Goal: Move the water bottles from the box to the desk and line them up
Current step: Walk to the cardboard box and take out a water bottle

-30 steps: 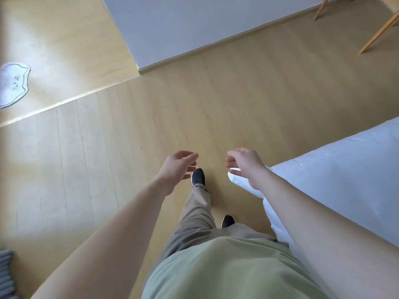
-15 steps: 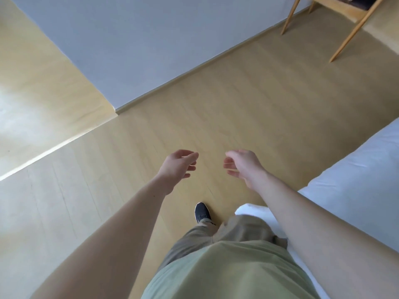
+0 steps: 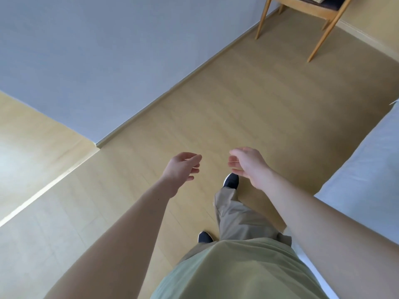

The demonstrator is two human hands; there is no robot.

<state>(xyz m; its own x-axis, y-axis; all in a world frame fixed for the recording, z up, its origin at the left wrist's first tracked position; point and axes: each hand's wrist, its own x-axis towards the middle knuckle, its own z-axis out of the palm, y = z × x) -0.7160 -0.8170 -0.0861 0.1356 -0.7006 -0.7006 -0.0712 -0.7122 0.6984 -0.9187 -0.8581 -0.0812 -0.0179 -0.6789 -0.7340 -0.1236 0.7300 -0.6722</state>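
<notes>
No water bottle, box or desk shows in the head view. My left hand [image 3: 183, 167] is held out in front of me over the wooden floor, fingers loosely curled, holding nothing. My right hand [image 3: 246, 164] hangs beside it, a short gap apart, also loosely curled and holding nothing. Below them are my trouser leg and dark shoes, one foot forward.
A white bed [image 3: 364, 169] runs along the right side. A grey wall [image 3: 97, 57] with a baseboard crosses the upper left and ends at a corner. Wooden chair legs [image 3: 319, 37] stand at the top right. Wooden floor [image 3: 248, 100] stretches ahead between wall and bed.
The view has swung right as I walk: the wall corner slid left, the chair came further into sight, and my right foot stepped forward. Both hands stay out front, holding nothing.
</notes>
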